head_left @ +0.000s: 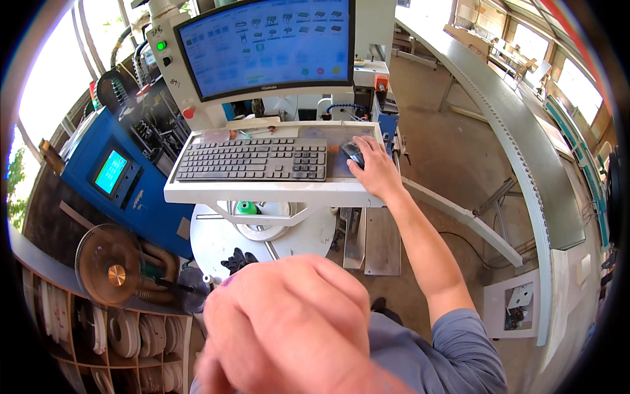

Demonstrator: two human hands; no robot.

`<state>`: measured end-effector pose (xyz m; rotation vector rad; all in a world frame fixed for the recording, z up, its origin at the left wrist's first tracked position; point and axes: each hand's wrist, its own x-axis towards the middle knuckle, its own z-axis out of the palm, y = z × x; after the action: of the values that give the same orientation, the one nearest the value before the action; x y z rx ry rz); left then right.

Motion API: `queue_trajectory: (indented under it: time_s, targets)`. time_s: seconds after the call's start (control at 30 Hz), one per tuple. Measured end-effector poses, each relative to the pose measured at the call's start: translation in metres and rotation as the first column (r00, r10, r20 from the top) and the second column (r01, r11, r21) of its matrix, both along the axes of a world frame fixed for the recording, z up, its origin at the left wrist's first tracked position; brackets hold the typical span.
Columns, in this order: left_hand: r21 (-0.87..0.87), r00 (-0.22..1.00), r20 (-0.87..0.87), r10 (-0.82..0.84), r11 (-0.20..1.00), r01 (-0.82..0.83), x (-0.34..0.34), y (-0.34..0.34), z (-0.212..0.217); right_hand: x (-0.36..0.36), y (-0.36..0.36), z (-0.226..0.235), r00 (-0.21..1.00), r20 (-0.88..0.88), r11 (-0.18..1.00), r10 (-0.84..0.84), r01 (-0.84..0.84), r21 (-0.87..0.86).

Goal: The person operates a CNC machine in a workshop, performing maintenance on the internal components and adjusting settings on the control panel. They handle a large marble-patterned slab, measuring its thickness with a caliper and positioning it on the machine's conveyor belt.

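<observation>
My right hand point(374, 167) rests over a dark computer mouse point(353, 153), its fingers curved around it. The mouse sits at the right end of a white-framed tray, beside a black keyboard point(252, 159). Large in the foreground, my left hand point(289, 315) is raised close to the camera, its fingers curled in. Its palm side is hidden, so anything in it cannot be seen. Above the tray a monitor point(262, 49) shows a blue screen with rows of small icons.
Below the tray stands a round white table point(302, 244) with a black glove point(238, 261) on it. At left are a blue cabinet with a lit display point(110, 172), a fan point(108, 266) and shelves of discs point(125, 335). A long conveyor point(485, 72) runs along the right.
</observation>
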<state>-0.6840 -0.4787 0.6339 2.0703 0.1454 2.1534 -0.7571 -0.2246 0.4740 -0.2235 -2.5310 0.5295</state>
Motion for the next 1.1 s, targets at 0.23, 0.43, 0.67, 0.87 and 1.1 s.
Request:
queue_trajectory:
  time_s: [0.23, 0.43, 0.67, 0.87, 1.1]
  targets:
    - [0.252, 0.927, -0.128, 0.352, 0.916, -0.313, 0.057, 0.004, 0.001, -0.006, 0.008, -0.006, 0.996, -0.057, 0.998, 0.064, -0.064, -0.003]
    - [-0.104, 0.947, -0.077, 0.311, 0.942, -0.318, 0.137, 0.005, -0.025, -0.011, 0.008, -0.01, 0.989, -0.101, 0.994, 0.111, -0.11, 0.015]
    - [-0.1, 0.846, 0.094, 0.525, 0.85, -0.517, 0.232, 0.033, -0.011, 0.002, 0.013, -0.007, 0.979, -0.177, 0.989, 0.103, -0.12, -0.086]
    - [-0.417, 0.818, -0.005, 0.575, 0.742, -0.524, 0.279, -0.001, -0.007, 0.091, -0.007, -0.014, 0.722, -0.637, 0.944, 0.269, -0.33, 0.024]
    - [-0.614, 0.194, -0.622, 0.758, -0.319, -0.722, 0.332, -0.106, -0.133, 0.328, -0.121, -0.248, 0.717, 0.038, 0.684, 0.697, -0.647, -0.336]
